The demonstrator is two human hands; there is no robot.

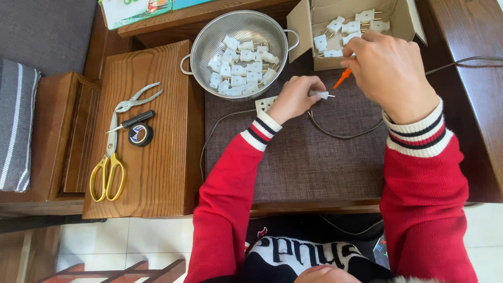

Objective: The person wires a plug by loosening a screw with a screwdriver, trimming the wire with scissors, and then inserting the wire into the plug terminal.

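Sitting open at the upper right of the frame: a brown cardboard box (pixel 350 31), flaps standing up, holding white plugs (pixel 350 27). Lying along the top edge toward the upper left: a flat printed package (pixel 137 10), white and green with a blue stretch, partly running out of view.

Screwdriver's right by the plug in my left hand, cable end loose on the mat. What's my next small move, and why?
Probably seat the orange screwdriver tip on the white plug before turning. The right hand holds the tool angled down just above the plug, which the left hand pinches at its end. The dark cable end lies beside the plug; whether it is already inserted cannot be told.
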